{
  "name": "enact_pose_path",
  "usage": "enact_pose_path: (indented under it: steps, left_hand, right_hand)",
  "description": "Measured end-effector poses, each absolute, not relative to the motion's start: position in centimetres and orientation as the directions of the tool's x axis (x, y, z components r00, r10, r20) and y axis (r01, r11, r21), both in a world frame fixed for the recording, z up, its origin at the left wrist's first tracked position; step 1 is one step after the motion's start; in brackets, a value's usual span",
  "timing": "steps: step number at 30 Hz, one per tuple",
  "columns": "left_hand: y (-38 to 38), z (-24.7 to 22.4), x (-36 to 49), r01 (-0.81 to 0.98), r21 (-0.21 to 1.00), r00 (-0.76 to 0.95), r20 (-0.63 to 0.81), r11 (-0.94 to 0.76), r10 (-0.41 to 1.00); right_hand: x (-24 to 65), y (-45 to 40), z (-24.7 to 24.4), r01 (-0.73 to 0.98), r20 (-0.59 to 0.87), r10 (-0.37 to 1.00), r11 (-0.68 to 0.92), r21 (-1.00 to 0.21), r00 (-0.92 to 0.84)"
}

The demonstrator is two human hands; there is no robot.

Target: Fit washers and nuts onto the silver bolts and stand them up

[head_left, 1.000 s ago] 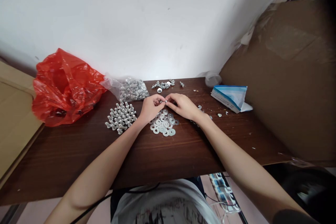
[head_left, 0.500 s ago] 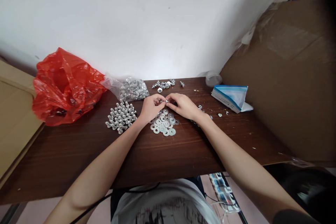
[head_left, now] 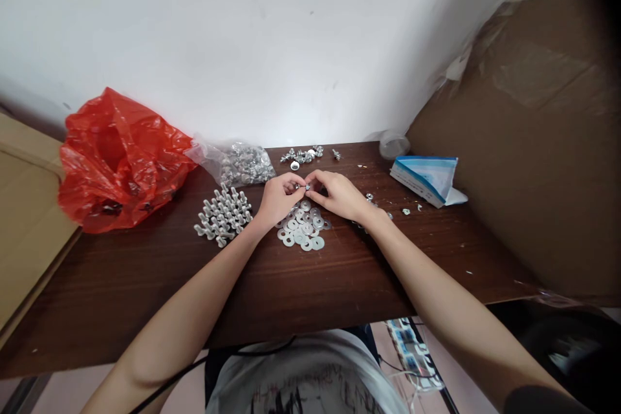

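Observation:
Above the washer pile, my left hand (head_left: 281,196) and my right hand (head_left: 338,194) meet at the fingertips. Both are closed in a pinch. Thumb and index finger of the left hold a small metal bolt, mostly hidden by the fingers. The right fingertips are on a small shiny nut (head_left: 307,187) at the bolt's end. Flat round washers (head_left: 304,229) lie in a loose heap just below the hands. To the left a cluster of grey bolts (head_left: 223,215) stands upright on their heads. More nuts (head_left: 369,197) lie partly hidden behind my right wrist.
Bolts fitted with washers (head_left: 303,156) lie near the wall. A clear bag of metal hardware (head_left: 247,163) and a red plastic bag (head_left: 121,162) sit left. A blue-white packet (head_left: 424,178), a clear plastic cup (head_left: 394,145) and a large cardboard box (head_left: 528,142) stand right.
The right fingertips have shifted very slightly around the small nut. Both hands otherwise keep their place, and the things on the table lie as before.

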State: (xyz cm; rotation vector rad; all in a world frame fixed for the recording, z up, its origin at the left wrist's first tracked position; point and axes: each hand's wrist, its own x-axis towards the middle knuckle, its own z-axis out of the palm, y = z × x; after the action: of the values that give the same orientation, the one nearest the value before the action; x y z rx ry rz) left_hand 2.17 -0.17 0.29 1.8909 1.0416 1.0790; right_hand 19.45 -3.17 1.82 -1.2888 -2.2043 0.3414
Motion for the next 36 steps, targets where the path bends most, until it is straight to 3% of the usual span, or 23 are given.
enact_pose_path:
  steps: [36]
  left_hand:
    - [-0.2, 0.27, 2.19, 0.3, 0.857, 0.329, 0.319, -0.419, 0.889]
  right_hand:
    - [19.46, -3.22, 1.94, 0.727, 0.322, 0.868, 0.495, -0.477, -0.379]
